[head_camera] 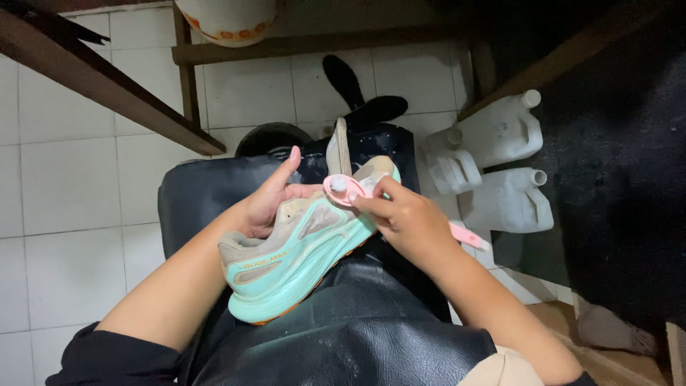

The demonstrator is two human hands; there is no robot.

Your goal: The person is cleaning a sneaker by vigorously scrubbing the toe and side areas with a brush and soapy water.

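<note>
Fingers of the left hand (275,200) are curled into the opening of a running shoe (304,246), with the thumb standing up beside its raised tongue, so the hand is clamped on the shoe from inside. Across from it, the right hand (407,221) pinches a pink brush (344,189) between thumb and fingertips; the round head rests on the upper near the toe end, and the handle sticks out to the right past the wrist. The shoe is beige on top with a thick mint-green sole and an orange edge underneath. It lies tilted on its side over a black apron (357,329) on the person's lap. White plastic jugs (500,164) stand on the tiled floor (71,214) to the far right, near two dark insoles (357,96).
</note>
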